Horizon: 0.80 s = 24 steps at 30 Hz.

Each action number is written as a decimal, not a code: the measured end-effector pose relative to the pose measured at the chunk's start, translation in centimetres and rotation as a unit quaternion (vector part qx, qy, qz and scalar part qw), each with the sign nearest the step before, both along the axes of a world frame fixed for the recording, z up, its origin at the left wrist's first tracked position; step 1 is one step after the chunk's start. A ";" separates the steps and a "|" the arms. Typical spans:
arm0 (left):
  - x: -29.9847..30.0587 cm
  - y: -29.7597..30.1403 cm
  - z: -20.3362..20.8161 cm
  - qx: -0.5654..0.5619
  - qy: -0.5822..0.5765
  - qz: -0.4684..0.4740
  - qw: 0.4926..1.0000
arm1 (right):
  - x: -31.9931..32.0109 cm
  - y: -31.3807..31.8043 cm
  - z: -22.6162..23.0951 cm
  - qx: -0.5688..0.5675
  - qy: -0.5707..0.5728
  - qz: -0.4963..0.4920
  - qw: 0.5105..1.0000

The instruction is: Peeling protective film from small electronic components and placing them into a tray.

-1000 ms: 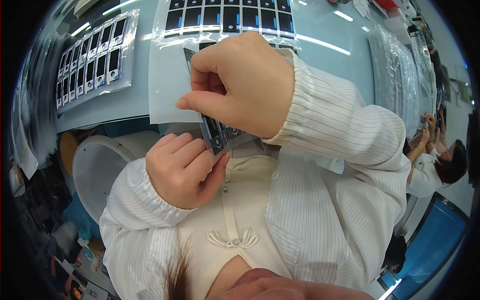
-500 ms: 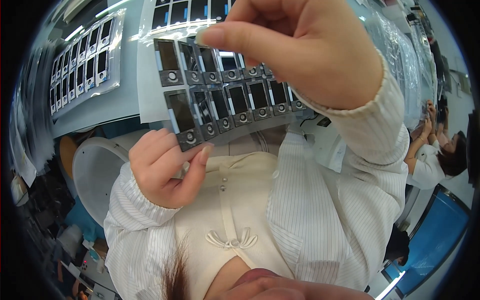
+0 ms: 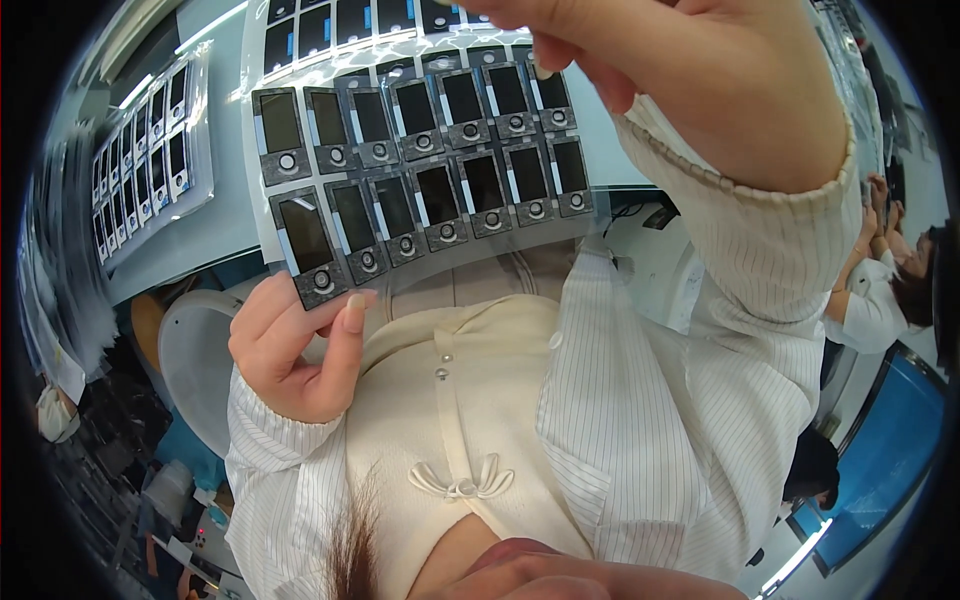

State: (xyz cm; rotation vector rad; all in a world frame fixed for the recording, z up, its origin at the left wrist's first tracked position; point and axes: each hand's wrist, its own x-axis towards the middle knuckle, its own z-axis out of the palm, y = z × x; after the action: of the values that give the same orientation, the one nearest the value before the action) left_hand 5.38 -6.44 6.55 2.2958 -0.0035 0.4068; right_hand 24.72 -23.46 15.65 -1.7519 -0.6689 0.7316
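Note:
A clear plastic sheet [image 3: 480, 255] carries several small rectangular modules with dark screens [image 3: 434, 196], each with a round metallic part at its near end. They sit in two rows. At the sheet's near left corner, my left hand [image 3: 300, 345] is closed, thumb and fingers pinching the edge beside the corner module [image 3: 305, 245]. Above the far right part of the rows, my right hand [image 3: 690, 85] reaches across with fingers bent and drawn together. Its thumb and fingertips run off the upper edge, so whatever they grip is hidden.
Another group of similar screen modules [image 3: 340, 30] lies beyond the sheet. A further filled clear tray [image 3: 205, 165] is on the pale table [image 3: 190, 240] at the left. A round white tub [image 3: 200, 350] stands below the table edge. Other people [image 3: 870, 280] are at the far right.
My right hand has moved up and to the right, uncovering more modules. My left hand and the sheet have shifted left, and the sheet's modules now show more fully.

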 end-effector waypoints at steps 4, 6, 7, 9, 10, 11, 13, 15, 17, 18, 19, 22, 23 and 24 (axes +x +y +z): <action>1.3 -0.2 0.6 0.108 -0.046 -0.063 0.991 | -0.5 -0.2 -0.3 0.059 -0.017 0.027 0.998; 1.4 -0.1 1.2 0.163 -0.046 -0.058 0.984 | -1.0 1.9 -4.3 0.059 -0.134 0.053 0.988; 1.7 -0.3 1.7 0.182 -0.041 -0.076 0.980 | -1.4 1.7 -4.7 0.053 -0.128 0.071 0.988; 2.0 -0.5 2.5 0.222 -0.037 -0.096 0.970 | -2.5 1.9 -4.1 0.009 -0.143 0.093 0.985; 2.1 -0.7 2.8 0.224 -0.043 -0.088 0.970 | -2.9 1.9 -4.0 -0.012 -0.162 0.099 0.982; 2.2 -0.8 2.9 0.208 -0.047 -0.099 0.972 | -3.2 2.0 -4.3 -0.019 -0.179 0.095 0.979; 2.3 -0.9 3.0 0.202 -0.062 -0.115 0.971 | -3.5 2.2 -4.7 -0.015 -0.187 0.094 0.978; 2.5 -1.0 3.1 0.221 -0.070 -0.118 0.966 | -3.6 2.6 -5.0 0.002 -0.179 0.077 0.981; 2.6 -1.3 3.2 0.241 -0.072 -0.130 0.959 | -3.6 2.9 -4.8 -0.010 -0.181 0.074 0.981; 2.6 -1.3 3.3 0.242 -0.079 -0.122 0.959 | -3.6 3.0 -4.6 -0.023 -0.175 0.065 0.982; 2.6 -1.3 3.4 0.246 -0.073 -0.136 0.957 | -3.6 3.1 -4.5 -0.030 -0.187 0.065 0.980; 3.0 -1.2 3.5 0.259 -0.069 -0.150 0.952 | -3.1 3.0 -3.7 -0.061 -0.244 0.060 0.966; 3.1 -1.2 3.6 0.254 -0.069 -0.167 0.950 | -2.9 2.9 -3.5 -0.072 -0.258 0.063 0.961; 3.2 -1.2 3.6 0.249 -0.070 -0.183 0.948 | -2.7 2.8 -3.6 -0.072 -0.264 0.066 0.960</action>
State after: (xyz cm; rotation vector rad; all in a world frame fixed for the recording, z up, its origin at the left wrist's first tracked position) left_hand 8.63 -7.61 10.15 2.6739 -0.6631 0.4034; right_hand 21.98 -20.62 12.03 -2.0728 -1.1226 0.4014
